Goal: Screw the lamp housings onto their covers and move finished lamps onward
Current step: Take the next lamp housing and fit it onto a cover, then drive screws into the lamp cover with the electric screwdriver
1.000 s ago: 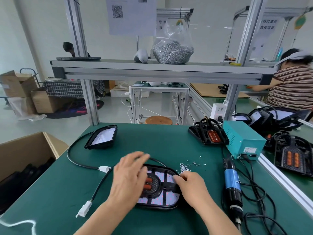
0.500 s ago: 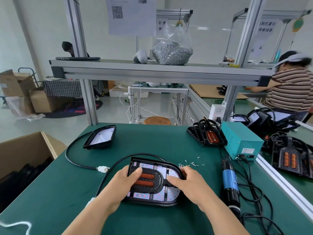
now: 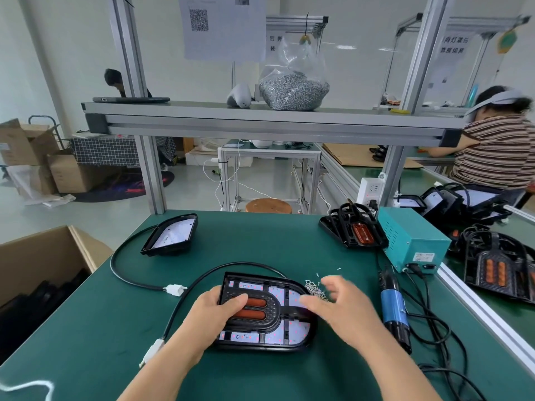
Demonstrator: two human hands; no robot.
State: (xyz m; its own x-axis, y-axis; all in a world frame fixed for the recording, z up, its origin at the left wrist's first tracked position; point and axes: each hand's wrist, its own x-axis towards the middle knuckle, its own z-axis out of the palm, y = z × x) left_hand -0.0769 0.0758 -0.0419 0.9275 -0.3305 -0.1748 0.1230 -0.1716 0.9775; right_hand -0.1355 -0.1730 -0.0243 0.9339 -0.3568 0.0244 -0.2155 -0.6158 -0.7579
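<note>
Two-handed pose, left hand (image 3: 212,316) clasping lamp (image 3: 289,332), right hand (image 3: 341,308) splayed over screws (image 3: 312,287)

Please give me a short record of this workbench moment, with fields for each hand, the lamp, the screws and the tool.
left hand: holds the lamp at its left end, thumb on top
right hand: blurred, at the loose screws beside the lamp
lamp: flat on the green table, orange strips up
screwdriver: lies on the table, right of the lamp, untouched
</note>
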